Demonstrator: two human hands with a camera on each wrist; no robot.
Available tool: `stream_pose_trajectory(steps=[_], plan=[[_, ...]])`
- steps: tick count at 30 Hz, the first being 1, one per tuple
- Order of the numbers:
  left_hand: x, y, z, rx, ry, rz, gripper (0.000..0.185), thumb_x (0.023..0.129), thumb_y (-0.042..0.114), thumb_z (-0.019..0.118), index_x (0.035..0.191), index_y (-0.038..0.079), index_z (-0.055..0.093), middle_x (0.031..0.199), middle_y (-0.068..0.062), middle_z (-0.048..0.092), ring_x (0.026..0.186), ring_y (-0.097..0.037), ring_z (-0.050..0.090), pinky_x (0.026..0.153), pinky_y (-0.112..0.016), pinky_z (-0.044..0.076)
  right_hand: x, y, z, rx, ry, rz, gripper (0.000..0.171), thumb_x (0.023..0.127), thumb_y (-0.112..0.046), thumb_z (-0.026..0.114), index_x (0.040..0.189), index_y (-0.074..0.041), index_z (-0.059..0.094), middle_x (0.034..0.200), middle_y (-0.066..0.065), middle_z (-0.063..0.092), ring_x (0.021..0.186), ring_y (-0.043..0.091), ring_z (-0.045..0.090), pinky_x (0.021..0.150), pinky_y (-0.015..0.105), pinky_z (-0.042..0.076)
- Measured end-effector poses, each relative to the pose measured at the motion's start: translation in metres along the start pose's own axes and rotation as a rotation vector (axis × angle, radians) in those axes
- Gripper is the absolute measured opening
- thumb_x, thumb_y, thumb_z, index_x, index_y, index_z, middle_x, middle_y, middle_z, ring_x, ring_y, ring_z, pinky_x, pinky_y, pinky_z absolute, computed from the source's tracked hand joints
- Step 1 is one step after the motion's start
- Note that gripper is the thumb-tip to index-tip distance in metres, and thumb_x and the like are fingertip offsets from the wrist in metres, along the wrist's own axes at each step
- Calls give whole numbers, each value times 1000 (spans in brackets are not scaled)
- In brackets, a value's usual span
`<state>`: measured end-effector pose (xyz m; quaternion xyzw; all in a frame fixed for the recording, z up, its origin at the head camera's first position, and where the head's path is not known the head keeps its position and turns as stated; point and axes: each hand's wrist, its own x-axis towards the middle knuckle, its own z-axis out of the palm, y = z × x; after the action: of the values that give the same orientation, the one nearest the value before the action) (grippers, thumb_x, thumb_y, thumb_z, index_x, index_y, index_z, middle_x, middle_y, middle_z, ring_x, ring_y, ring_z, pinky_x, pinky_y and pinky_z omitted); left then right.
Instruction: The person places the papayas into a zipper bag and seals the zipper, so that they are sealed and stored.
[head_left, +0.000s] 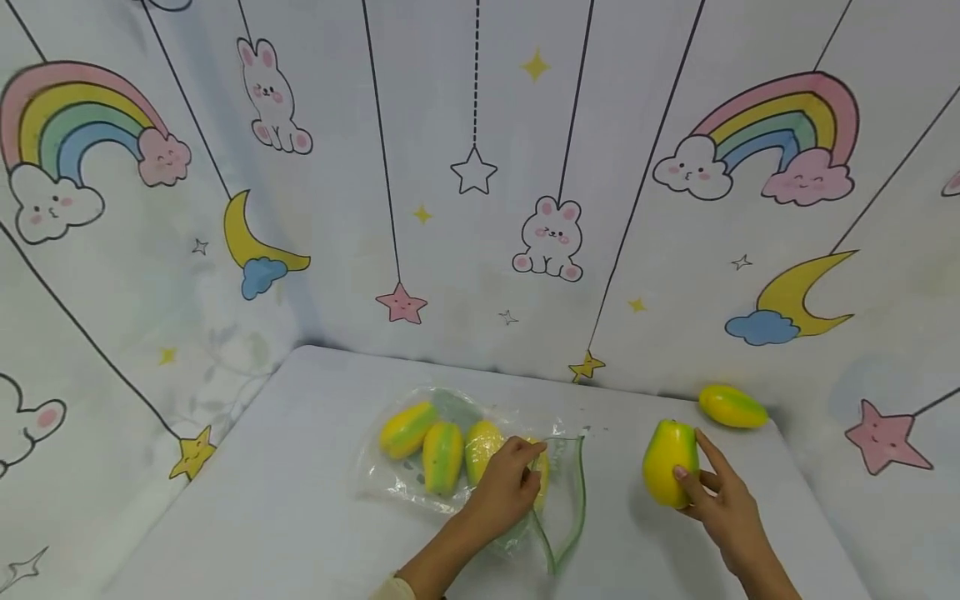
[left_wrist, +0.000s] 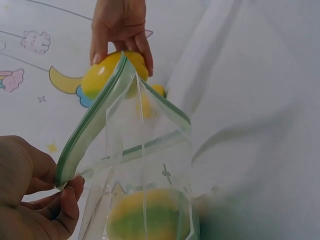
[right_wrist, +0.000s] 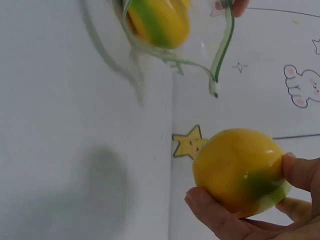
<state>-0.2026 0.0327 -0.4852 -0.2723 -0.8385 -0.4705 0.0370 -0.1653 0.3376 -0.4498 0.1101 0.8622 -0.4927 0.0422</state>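
We are losing the bagged fruit (left_wrist: 145,215) to blur — the frame's bottom edge is cutting it. Our left hand (head_left: 504,487) is covering part of the bag (head_left: 558,492).

My head view looks forward and down over the worktop (head_left: 300,500) toward the cartoon backdrop. My left wrist view sits close behind the clear bag (left_wrist: 145,165), facing through its mouth. My right wrist view looks back, close up, at that bag (right_wrist: 200,55); all three share it.
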Motion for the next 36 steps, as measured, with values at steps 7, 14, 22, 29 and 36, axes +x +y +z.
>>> stream_pose_trajectory(steps=[7,14,22,29,36], plan=[[-1,1,-2,-12,-15,-36,40,92,-3,58,132,-1,58,105,-10,56,67,2,43,59,-14,46,-10,-9,33,111,-82,-32,75,103,-33,49,159,-20,1,134,40,46,100,29,67,80,35,59],[-5,2,0,23,-1,-5,40,91,-1,59,131,-2,59,106,-13,58,69,3,44,59,-12,46,-21,-14,58,240,-152,14,71,102,-28,52,159,-23,10,128,31,56,97,29,67,80,41,59],[-6,8,4,18,1,39,38,93,0,59,131,3,61,108,-10,58,74,2,46,65,-12,47,-29,-16,85,295,-251,13,72,102,-26,52,159,-17,9,122,33,58,95,29,67,77,47,59],[-9,16,5,43,19,155,38,92,-3,56,129,3,62,106,-6,58,77,1,46,65,-10,46,-28,-18,120,327,-297,35,76,99,-39,56,154,-20,8,121,28,59,89,27,69,72,43,60],[-10,19,7,67,6,172,37,93,-1,59,130,3,62,108,-6,57,74,3,46,63,-7,44,-22,-23,140,283,-183,72,77,95,-45,61,151,-15,16,119,22,63,84,24,70,66,39,60]])
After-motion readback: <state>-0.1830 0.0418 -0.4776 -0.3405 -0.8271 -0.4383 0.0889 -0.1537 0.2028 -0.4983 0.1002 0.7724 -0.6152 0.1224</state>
